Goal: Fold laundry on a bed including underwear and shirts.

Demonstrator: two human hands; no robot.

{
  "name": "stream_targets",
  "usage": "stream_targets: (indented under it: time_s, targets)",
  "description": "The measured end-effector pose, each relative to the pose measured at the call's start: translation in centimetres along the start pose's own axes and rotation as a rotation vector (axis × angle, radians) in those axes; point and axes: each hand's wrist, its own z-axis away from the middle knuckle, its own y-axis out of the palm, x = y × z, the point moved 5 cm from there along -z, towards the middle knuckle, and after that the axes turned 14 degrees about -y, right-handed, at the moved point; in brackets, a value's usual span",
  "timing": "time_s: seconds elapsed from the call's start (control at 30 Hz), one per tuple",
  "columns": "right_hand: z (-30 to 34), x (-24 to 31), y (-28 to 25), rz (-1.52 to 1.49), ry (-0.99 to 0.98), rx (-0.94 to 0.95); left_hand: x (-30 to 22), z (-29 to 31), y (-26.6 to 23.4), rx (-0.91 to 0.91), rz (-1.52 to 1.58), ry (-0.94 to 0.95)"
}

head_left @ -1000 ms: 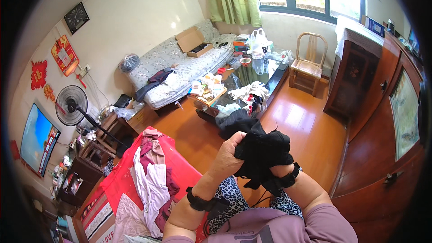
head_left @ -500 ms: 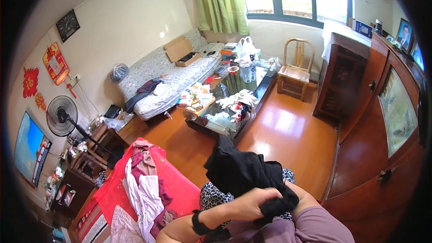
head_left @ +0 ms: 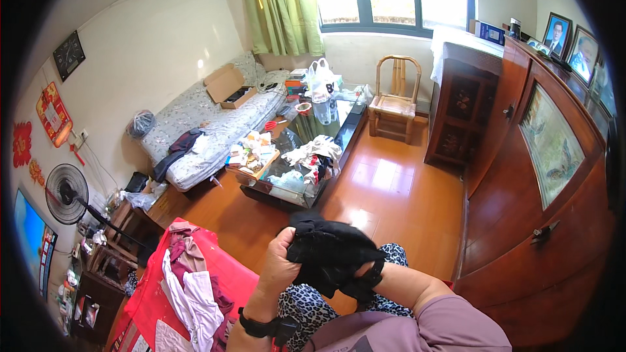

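A black cloth garment [head_left: 332, 248] is bunched up in front of my body, above my lap. My left hand [head_left: 283, 262] is closed on its left edge, with the thumb on top. On the right, my right hand [head_left: 366, 268] goes into the folds, and its fingers are hidden by the black cloth. Below the garment, leopard-print fabric [head_left: 306, 309] covers my legs. A black band [head_left: 257, 327] circles my left wrist.
Left of me, a red cover [head_left: 238, 270] carries white and maroon clothes [head_left: 195, 293]. Ahead stands a glass-topped coffee table [head_left: 287, 192] crowded with things. A bamboo chair [head_left: 396, 101] stands beyond it, a wooden cabinet [head_left: 515, 221] at right, and a fan [head_left: 66, 193] at left.
My left hand has moved from the garment's lower right to its left edge. The right hand has gone into the cloth, which is now gathered more compactly. The view has swung right.
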Motion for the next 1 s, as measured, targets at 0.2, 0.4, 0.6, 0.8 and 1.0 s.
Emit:
stream_targets:
  time_s: [0.2,0.4,0.6,0.8,1.0]
  targets:
    - [1.1,-5.8,3.9,-0.922,0.471,-0.44,-0.1,1.8,4.8,0.369,0.061,-0.121]
    - [0.2,-3.8,3.5,-0.73,0.454,-0.261,0.3,2.4,4.9,0.375,0.124,-0.277]
    - [-1.8,-1.0,2.8,-0.749,0.562,-0.209,0.8,2.2,-0.1,0.357,-0.513,-0.324]
    - [1.0,-0.3,3.4,-0.094,0.123,0.301,-0.3,3.7,-4.1,0.455,-0.857,-0.276]
    - [4.7,-3.8,1.4,-0.404,0.59,0.388,-7.2,6.3,-13.1,-0.323,-1.045,0.46]
